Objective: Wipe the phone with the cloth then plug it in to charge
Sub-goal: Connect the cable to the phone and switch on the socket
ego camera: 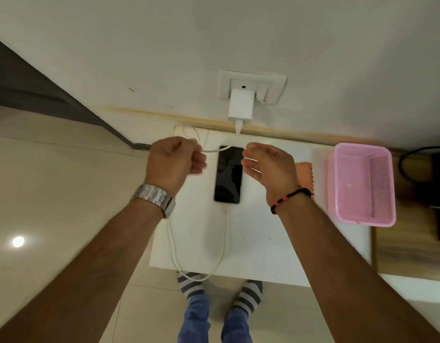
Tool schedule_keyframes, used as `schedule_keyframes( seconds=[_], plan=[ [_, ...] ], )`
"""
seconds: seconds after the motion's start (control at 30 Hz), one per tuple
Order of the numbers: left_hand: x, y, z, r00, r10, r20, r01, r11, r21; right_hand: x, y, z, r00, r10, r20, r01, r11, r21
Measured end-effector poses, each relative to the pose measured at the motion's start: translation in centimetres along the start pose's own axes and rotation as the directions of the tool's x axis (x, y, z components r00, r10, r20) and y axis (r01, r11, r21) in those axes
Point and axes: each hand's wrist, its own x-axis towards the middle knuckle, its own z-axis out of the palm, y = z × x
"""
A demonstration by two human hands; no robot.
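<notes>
The phone (228, 174) lies face up on the white table (263, 238), cable (222, 243) plugged into its near end. The left hand (175, 162) curls around the cable's far stretch; the right hand (268, 167), fingers loosely bent, seems to pinch it too, though blur leaves that uncertain. The cloth (305, 175) lies just right of it.

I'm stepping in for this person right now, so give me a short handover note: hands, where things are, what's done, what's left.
Left hand: curled, appears to grip the white cable beside the phone's far end.
Right hand: fingers relaxed, seems to touch the cable; grip unclear.
Phone: flat, screen up and dark, on the white table; cable is in its near end.
Charger: seated in the wall socket, cable attached.
Cloth: lying right of the phone, by the pink basket.
Done: phone plugged in. Wiping can't be confirmed.
Left: tidy the cable slack, release.
</notes>
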Motion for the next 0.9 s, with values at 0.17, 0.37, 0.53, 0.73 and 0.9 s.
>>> schedule_keyframes(
  seconds=[0.17, 0.37, 0.53, 0.73, 0.9],
  plan=[
    [2.5, 4.2, 1.0, 0.955, 0.296, 0.007, -0.292, 0.936, 0.199, -0.4, -2.6, 1.6, 0.999, 0.026, 0.04, -0.029, 0.997, 0.067],
    [5.2, 5.6, 4.6, 0.962, 0.036, 0.271, -0.102, 0.966, 0.236, -0.5, -3.4, 3.3, 0.995, 0.05, 0.092, -0.053, 0.998, 0.037],
    [6.3, 6.5, 5.8, 0.95, -0.095, 0.296, 0.07, 0.993, 0.096, -0.2, -3.7, 3.6, 0.994, 0.079, 0.069, -0.08, 0.997, 0.005],
    [6.6, 7.1, 5.7, 0.927, -0.145, 0.347, 0.126, 0.989, 0.075, 0.2, -3.7, 3.6, 0.998, 0.059, 0.015, -0.059, 0.998, -0.033],
    [6.6, 7.1, 5.8, 0.927, -0.141, 0.348, 0.119, 0.989, 0.084, 0.7, -3.8, 3.8, 1.0, 0.012, -0.015, -0.013, 0.998, -0.059]
  ],
)
